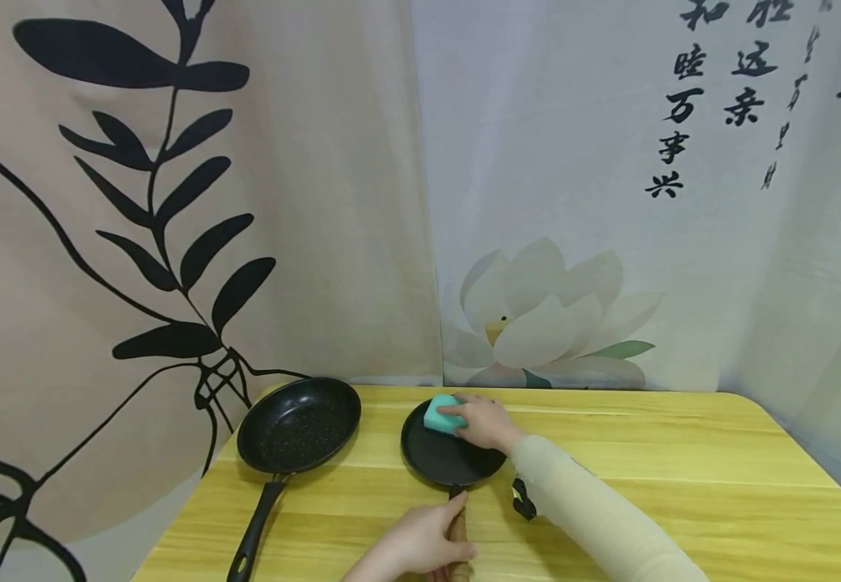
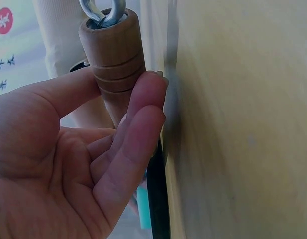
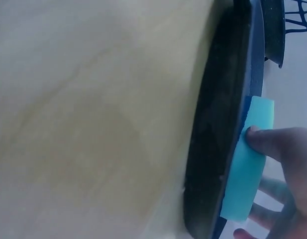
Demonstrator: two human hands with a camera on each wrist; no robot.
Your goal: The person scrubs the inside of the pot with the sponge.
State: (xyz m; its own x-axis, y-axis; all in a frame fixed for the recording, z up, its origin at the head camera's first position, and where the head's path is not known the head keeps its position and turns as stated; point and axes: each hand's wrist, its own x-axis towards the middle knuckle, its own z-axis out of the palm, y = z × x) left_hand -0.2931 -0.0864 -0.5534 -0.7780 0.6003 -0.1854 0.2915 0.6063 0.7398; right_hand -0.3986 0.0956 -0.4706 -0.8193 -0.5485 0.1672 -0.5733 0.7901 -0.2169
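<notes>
A small black frying pan (image 1: 456, 464) lies on the table, its wooden handle (image 1: 458, 529) pointing toward me. My left hand (image 1: 420, 540) grips that handle between thumb and fingers; the left wrist view shows the handle's grooved brown end (image 2: 113, 50) with a metal ring. Over the pan's far left part, my right hand (image 1: 489, 423) holds a turquoise sponge (image 1: 440, 414). In the right wrist view the thumb presses one side of the sponge (image 3: 249, 164), with other fingers on its opposite side. The sponge's dark underside is against the pan (image 3: 213, 129).
A larger speckled black frying pan (image 1: 300, 424) stands on the left of the wooden table (image 1: 645, 453), its black handle (image 1: 256, 529) toward me. Behind the table hangs a printed curtain (image 1: 347, 202). A small black object (image 1: 523, 499) shows beside the right sleeve.
</notes>
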